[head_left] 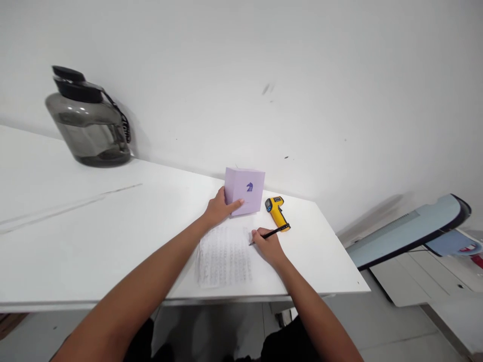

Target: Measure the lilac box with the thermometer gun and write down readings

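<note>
Table (94, 236) is plain white, same as the wall (241, 75) behind it. The little box (244, 191) is pale lilac with a small dark purple logo on its front. The thermometer gun (277, 211) is bright yellow with black trim and a blue spot by its screen. Pen (272, 233) is black. The sheet of paper (224, 256) is white, covered in neat rows of faint grey marks. The jug (90, 125) is smoky grey see-through with a black lid and strap.
</note>
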{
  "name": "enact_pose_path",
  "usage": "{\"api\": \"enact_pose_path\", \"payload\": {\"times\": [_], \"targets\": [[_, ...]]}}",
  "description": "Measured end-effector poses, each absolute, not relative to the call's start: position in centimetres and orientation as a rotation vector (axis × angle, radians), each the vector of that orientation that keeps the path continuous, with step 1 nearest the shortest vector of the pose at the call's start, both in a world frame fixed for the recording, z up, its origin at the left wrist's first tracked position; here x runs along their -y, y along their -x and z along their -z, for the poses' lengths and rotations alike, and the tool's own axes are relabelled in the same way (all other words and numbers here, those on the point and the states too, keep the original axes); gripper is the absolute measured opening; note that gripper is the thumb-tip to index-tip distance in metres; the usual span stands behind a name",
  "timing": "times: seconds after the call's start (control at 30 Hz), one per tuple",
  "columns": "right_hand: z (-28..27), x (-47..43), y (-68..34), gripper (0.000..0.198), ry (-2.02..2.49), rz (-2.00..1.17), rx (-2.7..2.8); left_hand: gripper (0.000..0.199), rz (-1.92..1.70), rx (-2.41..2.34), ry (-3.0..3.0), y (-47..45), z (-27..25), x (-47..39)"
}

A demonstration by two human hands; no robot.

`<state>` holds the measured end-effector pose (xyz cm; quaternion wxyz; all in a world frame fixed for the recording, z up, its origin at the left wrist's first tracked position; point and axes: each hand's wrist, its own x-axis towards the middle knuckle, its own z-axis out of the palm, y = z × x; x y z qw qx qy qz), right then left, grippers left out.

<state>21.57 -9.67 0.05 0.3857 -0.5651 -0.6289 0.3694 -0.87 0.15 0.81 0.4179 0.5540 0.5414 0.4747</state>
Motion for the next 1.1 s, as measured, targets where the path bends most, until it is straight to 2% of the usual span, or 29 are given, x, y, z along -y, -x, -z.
{"api": "enact_pose_path", "payload": {"times": [0.9,1.1], "targets": [[-0.81,9.81,-21.40,0.039,1.492,-0.910,1.540,0.097,-1.178,-1.332,-1.448,1.04,-0.66,-0.20],[-0.87,9.86,-21.42,0.039,1.497,-0.910,1.523,0.091,-1.179,-1.336,-1.449,0.99,-1.01,-0.03]]}}
